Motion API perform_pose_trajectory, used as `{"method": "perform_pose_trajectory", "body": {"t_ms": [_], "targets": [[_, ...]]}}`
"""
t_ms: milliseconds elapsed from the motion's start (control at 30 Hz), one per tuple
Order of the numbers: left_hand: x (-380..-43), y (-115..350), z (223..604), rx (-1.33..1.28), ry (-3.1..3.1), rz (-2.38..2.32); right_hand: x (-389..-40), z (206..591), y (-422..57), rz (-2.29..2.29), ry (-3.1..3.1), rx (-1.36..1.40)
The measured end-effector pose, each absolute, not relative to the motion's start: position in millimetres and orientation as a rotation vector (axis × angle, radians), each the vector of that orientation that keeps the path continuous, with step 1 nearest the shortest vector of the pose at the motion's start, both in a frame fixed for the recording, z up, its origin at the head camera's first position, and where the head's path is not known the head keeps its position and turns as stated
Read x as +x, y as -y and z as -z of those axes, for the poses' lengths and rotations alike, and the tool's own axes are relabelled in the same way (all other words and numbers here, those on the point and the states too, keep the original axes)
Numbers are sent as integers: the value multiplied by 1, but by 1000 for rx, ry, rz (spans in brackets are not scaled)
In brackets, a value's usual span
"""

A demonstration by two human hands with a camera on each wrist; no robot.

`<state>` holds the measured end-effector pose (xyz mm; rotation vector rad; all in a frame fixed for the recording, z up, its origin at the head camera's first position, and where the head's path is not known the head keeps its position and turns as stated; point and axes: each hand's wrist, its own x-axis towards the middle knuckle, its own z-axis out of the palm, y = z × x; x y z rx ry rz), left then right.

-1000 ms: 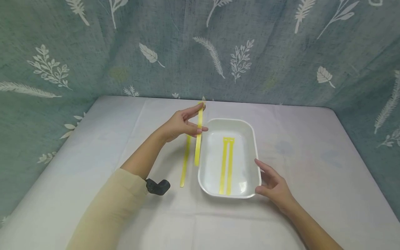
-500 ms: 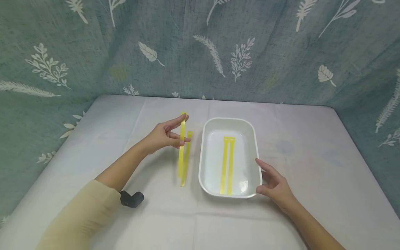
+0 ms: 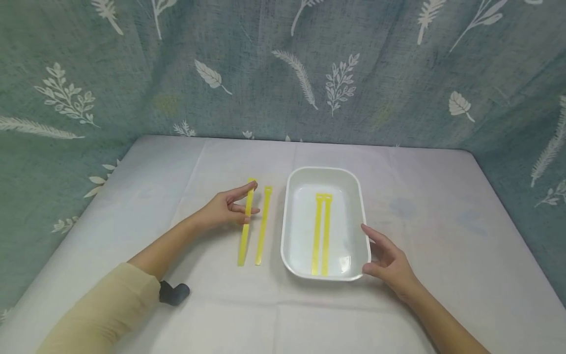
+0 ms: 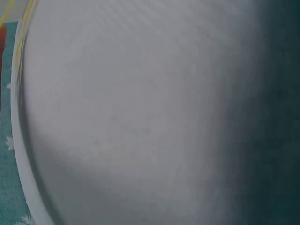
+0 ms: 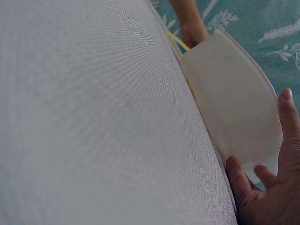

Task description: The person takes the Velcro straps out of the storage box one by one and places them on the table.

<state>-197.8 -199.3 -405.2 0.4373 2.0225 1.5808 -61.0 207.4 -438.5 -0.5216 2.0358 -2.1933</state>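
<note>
In the head view my left hand [image 3: 223, 210] pinches a flat yellow cable strap [image 3: 243, 243] with a slotted head, thumb partway along it and index finger near its top. Whether its lower end touches the table cannot be told. Just right of it lies another yellow strap [image 3: 263, 231]. My right hand [image 3: 391, 263] holds the right side of a white tray [image 3: 285, 221], index finger and thumb at its rim. Two more yellow straps [image 3: 321, 236] lie side by side inside, slotted ends away from me. The right wrist view shows fingers [image 5: 238, 176] against the tray's outer wall [image 5: 234, 98].
A white cloth covers the table [image 3: 336, 319]. Behind it hangs a green leaf-patterned curtain [image 3: 265, 73]. A black device [image 3: 174, 293] sits at the left wrist, by the beige sleeve [image 3: 106, 305]. Mostly blurred white cloth [image 4: 122, 103] fills the left wrist view.
My left hand has carried its strap left and down, from beside the tray's left rim to left of the strap on the table. The right hand and tray have stayed put.
</note>
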Motion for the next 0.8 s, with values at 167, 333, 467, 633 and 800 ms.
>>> {"method": "perform_pose_trajectory", "body": {"t_ms": [167,333,467,633,800], "targets": [[-199,198,415,457,-2094,-1512,-60,439,-207,2203,-2019,-535],[-197,198,419,513,-2157,-1448,-60,440,-207,2214,-2010,-546],[-196,197,419,539,-2255,-1405,-60,440,-207,2215,-2013,-550],[-196,196,419,522,-2493,-1221,-61,439,-207,2215,-2011,-549],[-198,195,417,496,-2581,-1125,-61,438,-208,2216,-2005,-551]]}}
